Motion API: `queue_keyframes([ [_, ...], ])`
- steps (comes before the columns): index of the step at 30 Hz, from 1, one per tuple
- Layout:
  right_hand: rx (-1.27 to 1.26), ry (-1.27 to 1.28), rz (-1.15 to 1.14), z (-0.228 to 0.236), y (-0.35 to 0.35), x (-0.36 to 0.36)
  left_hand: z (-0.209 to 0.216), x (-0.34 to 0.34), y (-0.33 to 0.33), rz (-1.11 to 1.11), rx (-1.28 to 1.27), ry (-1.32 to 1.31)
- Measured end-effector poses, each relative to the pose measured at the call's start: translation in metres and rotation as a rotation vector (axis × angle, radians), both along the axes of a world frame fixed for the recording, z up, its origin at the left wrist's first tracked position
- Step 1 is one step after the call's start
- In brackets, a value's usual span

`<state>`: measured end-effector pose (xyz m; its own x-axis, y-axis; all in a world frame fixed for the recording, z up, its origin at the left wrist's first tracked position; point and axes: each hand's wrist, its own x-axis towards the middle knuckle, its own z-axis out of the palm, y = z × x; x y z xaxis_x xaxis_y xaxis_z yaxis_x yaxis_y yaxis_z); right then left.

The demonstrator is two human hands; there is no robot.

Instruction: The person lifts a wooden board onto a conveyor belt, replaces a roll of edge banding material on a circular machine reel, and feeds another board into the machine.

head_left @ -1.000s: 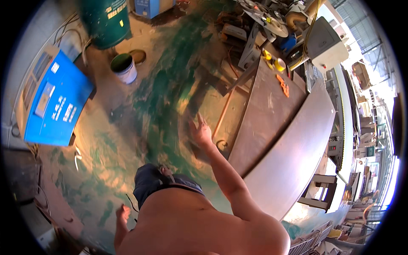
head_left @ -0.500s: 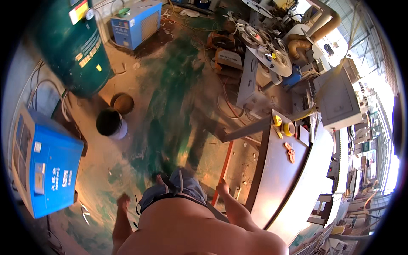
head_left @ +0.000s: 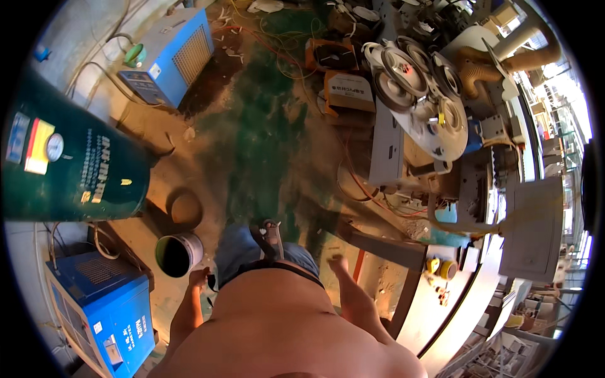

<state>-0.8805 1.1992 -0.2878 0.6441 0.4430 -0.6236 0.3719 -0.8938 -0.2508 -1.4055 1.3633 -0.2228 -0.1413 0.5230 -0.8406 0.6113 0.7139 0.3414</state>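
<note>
My left hand (head_left: pixel 200 277) hangs low at my left side with nothing visible in it, its fingers loosely apart. Just ahead and to its left stands a pale bucket (head_left: pixel 196 247) with a dark inside. My right hand (head_left: pixel 338 263) hangs beside my right hip, empty, with fingers loosely stretched. To the right of it lies a long workbench (head_left: pixel 413 309). On the bench are a yellow tape roll (head_left: pixel 449 269) and a small orange tool (head_left: pixel 443 294), out of my reach. One sandalled foot (head_left: pixel 272 232) shows ahead of my waist.
A dark green tank (head_left: pixel 63 183) and a blue machine (head_left: pixel 120 321) stand at the left, another blue machine (head_left: pixel 170 60) at the far left. Ahead right are cardboard boxes (head_left: pixel 350 94) and a machine with reels (head_left: pixel 403 69). An orange hose (head_left: pixel 359 170) trails over the floor.
I have moved forward; the bucket and green tank now sit nearer. The view has turned, and the bench lies lower right. My left hand is closer to the bucket. Nothing was taken hold of.
</note>
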Motion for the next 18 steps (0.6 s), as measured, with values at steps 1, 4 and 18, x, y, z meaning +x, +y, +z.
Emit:
queue_keyframes([
  [1,-0.038,0.014,0.289,0.034,0.074,0.014,0.006,0.002,0.013,0.220,-0.351,0.060],
  [4,0.382,-0.231,0.194,0.062,0.223,0.065,-0.017,0.027,0.046,0.237,-0.386,-0.030],
  [18,0.139,-0.547,0.220,0.014,0.436,0.127,-0.003,0.170,0.692,0.017,0.324,0.028],
])
